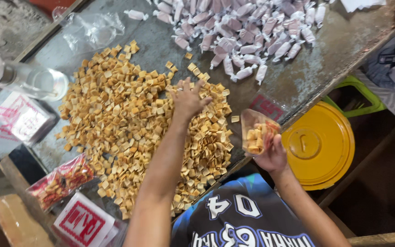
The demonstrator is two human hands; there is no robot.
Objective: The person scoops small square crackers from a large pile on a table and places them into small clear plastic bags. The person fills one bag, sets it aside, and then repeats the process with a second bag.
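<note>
Cracker pile (133, 123) sits mid-table (298, 77). Left hand (187, 98) rests on the pile's right part. Right hand (270, 153) is off the table's near edge, holding a small bag (256, 132) with crackers in it. Wrapped sweets (243, 32) lie beyond the pile, toward the far right. Empty bag (92, 29) far left of them. Jar (24, 80) left of the pile, filled packet (60, 180) at near left. Lidded bucket (318, 146) stands below the table, right of the bag.
</note>
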